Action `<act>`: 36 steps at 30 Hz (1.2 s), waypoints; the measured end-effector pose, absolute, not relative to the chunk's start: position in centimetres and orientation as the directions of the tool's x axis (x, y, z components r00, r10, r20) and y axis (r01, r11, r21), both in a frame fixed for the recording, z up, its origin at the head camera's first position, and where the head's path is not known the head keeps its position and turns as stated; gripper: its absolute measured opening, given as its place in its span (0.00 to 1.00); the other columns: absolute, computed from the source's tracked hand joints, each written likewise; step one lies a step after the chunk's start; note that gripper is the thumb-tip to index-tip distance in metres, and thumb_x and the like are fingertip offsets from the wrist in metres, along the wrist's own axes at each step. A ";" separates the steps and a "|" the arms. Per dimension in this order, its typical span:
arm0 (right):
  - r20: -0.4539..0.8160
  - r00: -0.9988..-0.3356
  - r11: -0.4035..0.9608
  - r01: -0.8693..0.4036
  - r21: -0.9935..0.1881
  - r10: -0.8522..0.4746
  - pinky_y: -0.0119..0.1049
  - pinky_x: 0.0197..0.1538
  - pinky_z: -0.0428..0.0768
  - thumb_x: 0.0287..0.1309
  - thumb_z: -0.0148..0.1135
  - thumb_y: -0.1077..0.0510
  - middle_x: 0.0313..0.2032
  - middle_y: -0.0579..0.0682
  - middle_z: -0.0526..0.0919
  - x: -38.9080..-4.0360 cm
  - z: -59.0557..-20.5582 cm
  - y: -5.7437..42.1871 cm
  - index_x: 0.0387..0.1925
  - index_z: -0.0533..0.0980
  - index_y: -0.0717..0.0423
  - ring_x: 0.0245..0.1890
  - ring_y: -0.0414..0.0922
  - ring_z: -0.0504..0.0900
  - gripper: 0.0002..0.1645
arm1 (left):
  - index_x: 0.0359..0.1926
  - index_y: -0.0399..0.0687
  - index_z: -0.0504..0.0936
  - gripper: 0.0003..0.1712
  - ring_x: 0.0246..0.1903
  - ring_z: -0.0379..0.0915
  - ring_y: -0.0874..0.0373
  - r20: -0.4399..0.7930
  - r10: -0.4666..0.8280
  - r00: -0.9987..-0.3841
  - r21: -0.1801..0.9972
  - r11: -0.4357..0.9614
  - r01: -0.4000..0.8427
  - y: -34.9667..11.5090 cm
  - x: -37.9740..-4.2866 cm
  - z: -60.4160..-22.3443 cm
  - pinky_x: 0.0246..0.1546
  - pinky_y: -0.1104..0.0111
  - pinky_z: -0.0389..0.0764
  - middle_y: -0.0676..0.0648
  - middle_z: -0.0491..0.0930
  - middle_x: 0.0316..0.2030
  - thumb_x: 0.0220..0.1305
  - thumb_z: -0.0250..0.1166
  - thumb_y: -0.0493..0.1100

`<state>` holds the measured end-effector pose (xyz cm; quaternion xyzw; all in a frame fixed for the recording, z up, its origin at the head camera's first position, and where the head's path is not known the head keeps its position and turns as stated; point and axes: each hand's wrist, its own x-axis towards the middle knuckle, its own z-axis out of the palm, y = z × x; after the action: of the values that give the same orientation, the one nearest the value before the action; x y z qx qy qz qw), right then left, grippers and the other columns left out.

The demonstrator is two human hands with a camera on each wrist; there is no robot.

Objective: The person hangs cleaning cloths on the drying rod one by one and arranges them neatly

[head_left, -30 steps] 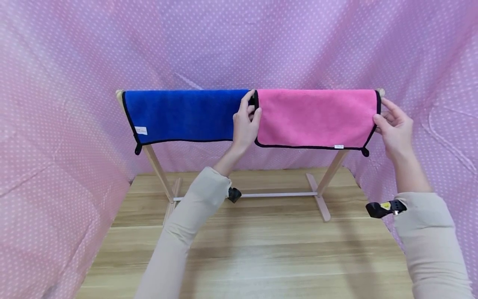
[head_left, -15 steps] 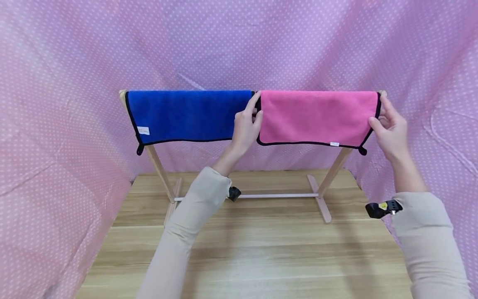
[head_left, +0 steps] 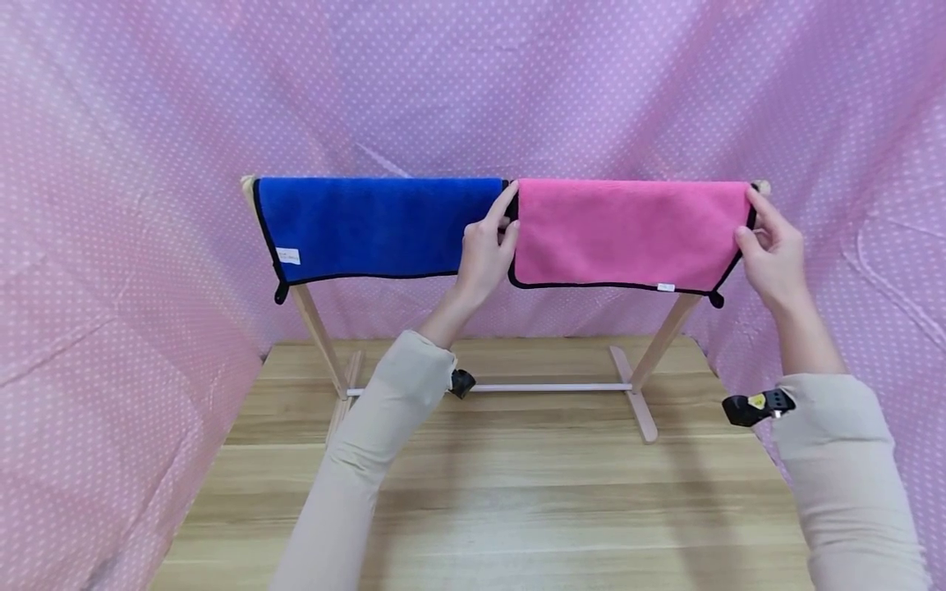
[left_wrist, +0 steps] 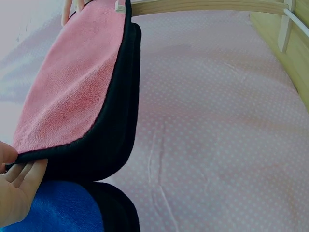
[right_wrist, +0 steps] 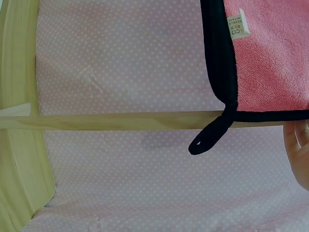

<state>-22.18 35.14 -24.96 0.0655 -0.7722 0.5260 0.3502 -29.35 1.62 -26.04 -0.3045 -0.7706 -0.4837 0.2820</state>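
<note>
A pink towel [head_left: 628, 234] with black edging hangs folded over the top bar of a wooden rack [head_left: 668, 332]. My left hand [head_left: 484, 254] pinches its left edge near the bar; in the left wrist view the thumb lies over the edging and the fingers [left_wrist: 29, 179] under it. At the opposite edge my right hand [head_left: 776, 254] holds the towel, thumb in front and forefinger near the top corner. In the right wrist view this hand [right_wrist: 298, 154] is mostly cut off. Left of the pink towel hangs a blue towel [head_left: 377, 226], close beside my left hand.
The rack's feet [head_left: 641, 414] stand on a wood-grain table [head_left: 517, 492], joined by a thin white rod [head_left: 550, 387]. Pink dotted cloth [head_left: 443, 90] surrounds the table at the back and sides. A black hanging loop [right_wrist: 207, 140] dangles from the pink towel's corner.
The pink towel's right edge has shifted slightly left along the bar, with my right hand following. The right forefinger now lies at the top corner. My left hand has stayed at the left edge.
</note>
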 end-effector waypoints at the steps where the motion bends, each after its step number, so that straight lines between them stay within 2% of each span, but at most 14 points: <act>1: 0.612 -0.746 0.431 -0.477 -0.766 0.262 0.15 0.36 0.71 0.54 0.44 0.75 0.29 0.35 0.75 -22.0 -25.0 35.1 0.62 0.62 0.65 0.25 0.26 0.75 0.31 | 0.64 0.43 0.64 0.27 0.16 0.65 0.58 0.727 0.206 -0.655 0.574 0.341 0.745 1.6 -29.4 -26.2 0.20 0.76 0.65 0.41 0.78 0.25 0.63 0.52 0.32; 4: 0.612 -0.753 0.419 -0.487 -0.766 0.243 0.15 0.36 0.71 0.54 0.45 0.75 0.30 0.36 0.75 -21.6 -25.2 35.2 0.63 0.61 0.63 0.25 0.26 0.75 0.32 | 0.66 0.42 0.61 0.30 0.21 0.73 0.57 0.728 0.244 -0.641 0.565 0.317 0.762 1.4 -29.6 -26.8 0.24 0.76 0.73 0.40 0.80 0.29 0.62 0.53 0.32; 7: 0.602 -0.766 0.416 -0.483 -0.771 0.225 0.14 0.38 0.71 0.54 0.46 0.75 0.31 0.37 0.74 -21.3 -25.9 35.4 0.65 0.59 0.62 0.26 0.25 0.76 0.34 | 0.67 0.42 0.59 0.32 0.26 0.77 0.55 0.726 0.278 -0.629 0.560 0.292 0.775 1.1 -29.7 -27.8 0.29 0.73 0.77 0.40 0.80 0.31 0.61 0.54 0.31; 14: 0.594 -0.782 0.309 -0.527 -0.792 0.189 0.14 0.42 0.72 0.54 0.46 0.78 0.32 0.40 0.75 -21.0 -28.7 36.4 0.66 0.57 0.60 0.32 0.28 0.77 0.37 | 0.67 0.42 0.58 0.34 0.28 0.78 0.54 0.717 0.297 -0.630 0.571 0.268 0.776 0.8 -29.7 -30.5 0.33 0.73 0.79 0.39 0.80 0.32 0.60 0.55 0.30; 22: 0.598 -0.782 0.281 -0.542 -0.792 0.177 0.14 0.36 0.73 0.53 0.47 0.79 0.31 0.39 0.76 -20.6 -31.1 36.6 0.66 0.56 0.60 0.31 0.28 0.78 0.38 | 0.65 0.39 0.61 0.33 0.30 0.80 0.52 0.735 0.265 -0.625 0.577 0.241 0.781 1.0 -29.5 -32.9 0.33 0.73 0.80 0.38 0.80 0.33 0.58 0.56 0.28; 28: 0.576 -0.800 0.226 -0.538 -0.812 0.166 0.15 0.39 0.74 0.55 0.46 0.79 0.32 0.40 0.78 -19.5 -33.0 36.4 0.65 0.59 0.62 0.32 0.29 0.79 0.35 | 0.62 0.35 0.64 0.31 0.30 0.81 0.51 0.741 0.310 -0.595 0.562 0.197 0.803 0.5 -29.0 -34.5 0.32 0.73 0.80 0.37 0.82 0.33 0.56 0.58 0.28; 31: 0.572 -0.805 0.189 -0.544 -0.818 0.158 0.17 0.40 0.75 0.56 0.46 0.79 0.34 0.41 0.79 -18.8 -33.9 36.2 0.63 0.61 0.64 0.31 0.31 0.80 0.32 | 0.63 0.36 0.64 0.31 0.32 0.80 0.50 0.697 0.366 -0.617 0.614 0.141 0.777 -0.2 -28.5 -35.2 0.32 0.72 0.80 0.37 0.82 0.34 0.57 0.60 0.30; 36: 0.550 -0.821 0.153 -0.531 -0.834 0.153 0.17 0.43 0.74 0.56 0.47 0.78 0.36 0.39 0.82 -17.6 -35.2 36.0 0.63 0.60 0.66 0.34 0.30 0.80 0.31 | 0.65 0.38 0.60 0.34 0.34 0.80 0.48 0.579 0.418 -0.700 0.736 0.101 0.670 -1.8 -27.4 -36.3 0.35 0.68 0.81 0.36 0.81 0.37 0.58 0.60 0.31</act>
<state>-17.61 36.01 -35.17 0.1329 -0.7102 0.6371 0.2683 -27.42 -1.83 -36.33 -0.3709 -0.7333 -0.5586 0.1124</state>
